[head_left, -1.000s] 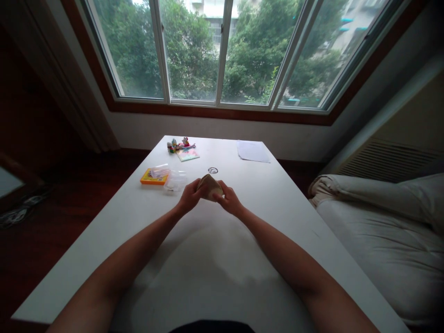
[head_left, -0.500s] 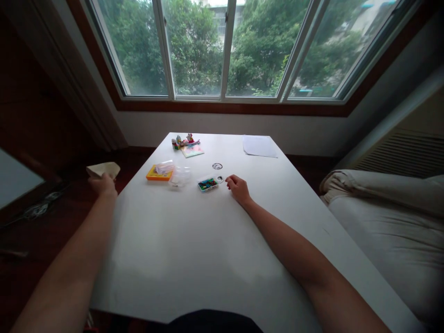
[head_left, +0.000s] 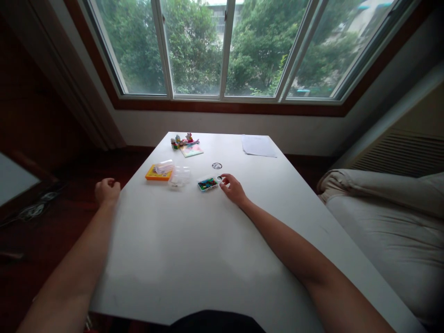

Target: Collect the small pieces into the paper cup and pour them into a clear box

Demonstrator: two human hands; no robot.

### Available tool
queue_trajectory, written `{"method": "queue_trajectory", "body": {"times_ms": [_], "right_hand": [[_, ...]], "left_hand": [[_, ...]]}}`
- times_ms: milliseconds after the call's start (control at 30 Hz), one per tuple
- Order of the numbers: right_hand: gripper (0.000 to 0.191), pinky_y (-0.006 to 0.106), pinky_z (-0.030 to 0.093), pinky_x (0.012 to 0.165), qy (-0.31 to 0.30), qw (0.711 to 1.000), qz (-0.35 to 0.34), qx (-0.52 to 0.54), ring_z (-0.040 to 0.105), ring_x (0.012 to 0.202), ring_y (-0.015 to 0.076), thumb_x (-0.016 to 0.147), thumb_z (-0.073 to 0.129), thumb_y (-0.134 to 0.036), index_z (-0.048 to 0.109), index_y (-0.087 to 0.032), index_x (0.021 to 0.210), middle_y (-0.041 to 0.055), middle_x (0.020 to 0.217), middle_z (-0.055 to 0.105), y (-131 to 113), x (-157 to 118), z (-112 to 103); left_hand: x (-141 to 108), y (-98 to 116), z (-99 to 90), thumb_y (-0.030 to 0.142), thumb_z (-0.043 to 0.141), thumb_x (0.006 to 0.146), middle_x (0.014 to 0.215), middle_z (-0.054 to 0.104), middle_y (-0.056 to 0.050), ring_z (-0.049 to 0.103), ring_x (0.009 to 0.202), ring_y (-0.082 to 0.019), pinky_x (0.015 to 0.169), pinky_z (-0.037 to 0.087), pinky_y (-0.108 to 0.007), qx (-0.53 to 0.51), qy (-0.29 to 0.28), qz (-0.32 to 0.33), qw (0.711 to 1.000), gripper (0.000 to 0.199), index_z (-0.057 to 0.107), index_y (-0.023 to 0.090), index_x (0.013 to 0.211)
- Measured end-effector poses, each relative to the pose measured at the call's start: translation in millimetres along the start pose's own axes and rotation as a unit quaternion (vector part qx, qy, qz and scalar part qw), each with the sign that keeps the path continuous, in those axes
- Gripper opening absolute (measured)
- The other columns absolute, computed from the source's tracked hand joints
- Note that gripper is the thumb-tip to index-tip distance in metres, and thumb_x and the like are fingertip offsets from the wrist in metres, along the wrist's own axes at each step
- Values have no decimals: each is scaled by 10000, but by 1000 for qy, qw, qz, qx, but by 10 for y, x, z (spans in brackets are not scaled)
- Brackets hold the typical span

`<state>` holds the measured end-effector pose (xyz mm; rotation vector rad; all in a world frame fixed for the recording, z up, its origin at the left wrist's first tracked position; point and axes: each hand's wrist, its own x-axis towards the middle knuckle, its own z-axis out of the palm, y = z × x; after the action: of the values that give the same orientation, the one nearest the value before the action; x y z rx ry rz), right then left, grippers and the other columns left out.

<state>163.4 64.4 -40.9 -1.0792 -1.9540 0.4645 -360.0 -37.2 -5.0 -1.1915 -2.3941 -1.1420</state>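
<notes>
My right hand point(head_left: 234, 188) rests on the white table point(head_left: 180, 249), its thumb and forefinger apart at the ring-shaped end of a small white-edged case point(head_left: 207, 184). The case lies flat, filled with green, blue and other coloured bits too small to name. Whether my fingertips touch the ring is unclear. My left hand point(head_left: 107, 191) hangs just past the table's left edge, over the dark floor, with fingers curled in and nothing visible in them. Left of the case lie clear plastic pieces point(head_left: 180, 176) and a yellow box point(head_left: 157, 173) partly under another clear piece.
Small colourful figures point(head_left: 187, 138) and a pastel card point(head_left: 191, 150) are at the table's far left. White paper sheets point(head_left: 258, 145) lie at the far right. A dark-rimmed round item point(head_left: 217, 165) sits behind the case. A pale sofa point(head_left: 381, 217) stands to the right.
The beige, paper-like piece in my left hand has been let go and is out of sight. My right hand has moved slightly left to the case's ring, its fingers opening.
</notes>
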Motion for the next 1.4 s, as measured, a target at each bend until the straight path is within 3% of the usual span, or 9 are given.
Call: {"method": "queue_trajectory", "body": {"times_ms": [33, 100, 200, 367, 533, 733, 1033, 1200, 1400], "right_hand": [[462, 349, 512, 822, 1, 1000, -22, 0, 608, 950, 215, 872, 593, -347, 557, -207, 1312, 82, 1097, 647, -28, -1, 20], [573, 421, 500, 949, -17, 997, -71, -17, 560, 1144, 262, 864, 625, -344, 481, -220, 1404, 128, 1289, 574, -91, -5, 55], [644, 489, 417, 1096, -58, 988, -123, -70, 435, 1327, 299, 878, 636, -344, 410, -242, 1472, 138, 1457, 450, -182, -5, 86], [624, 491, 376, 1145, -80, 977, -152, -128, 382, 1374, 307, 899, 634, -331, 415, -234, 1475, 140, 1501, 401, -243, 82, 91], [496, 499, 419, 1104, -79, 975, -161, -135, 439, 1325, 297, 918, 605, -304, 503, -238, 1399, 131, 1440, 472, -215, 129, 97], [350, 483, 449, 1083, -100, 970, -180, -129, 456, 1318, 273, 896, 632, -283, 609, -253, 1244, 103, 1409, 514, -175, 86, 91], [280, 499, 434, 1090, -148, 948, -209, -188, 459, 1323, 275, 921, 585, -212, 639, -247, 1193, 97, 1388, 559, -282, 175, 179], [286, 473, 465, 1044, -165, 938, -193, -237, 499, 1281, 284, 943, 537, -167, 637, -244, 1199, 114, 1365, 580, -367, 290, 244], [409, 466, 434, 1113, -122, 958, -139, -221, 397, 1403, 263, 921, 517, -116, 584, -230, 1308, 107, 1480, 495, -314, 398, 500]], "left_hand": [[-30, 95, 42, 196, 591, 786, 911, 566, -51, 543, 848, -209, 934, 488, -434, 2, -14, 10, 1000, 94, 584, 185, 878], [-142, 376, 134, 225, 569, 813, 1047, 597, -78, 562, 954, -240, 978, 466, -424, -25, -48, 115, 992, 180, 639, 191, 975], [-423, 924, 276, 250, 533, 848, 1083, 624, -92, 558, 1059, -271, 1038, 428, -423, -65, -118, 250, 959, 211, 673, 199, 997], [-963, 1787, 469, 274, 507, 911, 1124, 635, -81, 557, 1095, -262, 998, 444, -413, -138, -223, 406, 876, 227, 676, 226, 1055], [-1307, 2242, 661, 365, 580, 913, 1109, 637, -92, 567, 1025, -258, 924, 453, -413, -150, -245, 470, 835, 260, 661, 230, 1119], [-1405, 2215, 844, 335, 635, 882, 1121, 644, -98, 583, 1007, -255, 917, 446, -420, -115, -242, 480, 835, 238, 674, 234, 1094], [-1399, 2134, 861, 176, 566, 888, 1231, 671, -74, 600, 1134, -249, 1057, 398, -453, -115, -254, 457, 845, 246, 678, 246, 1094], [-1419, 2112, 887, 150, 518, 895, 1309, 646, -67, 526, 1276, -258, 1167, 276, -500, -100, -235, 436, 863, 343, 660, 262, 1187], [-1315, 1982, 868, 237, 552, 879, 1405, 563, -112, 425, 1359, -318, 1193, 201, -548, -62, -184, 375, 907, 446, 597, 244, 1322]]}}
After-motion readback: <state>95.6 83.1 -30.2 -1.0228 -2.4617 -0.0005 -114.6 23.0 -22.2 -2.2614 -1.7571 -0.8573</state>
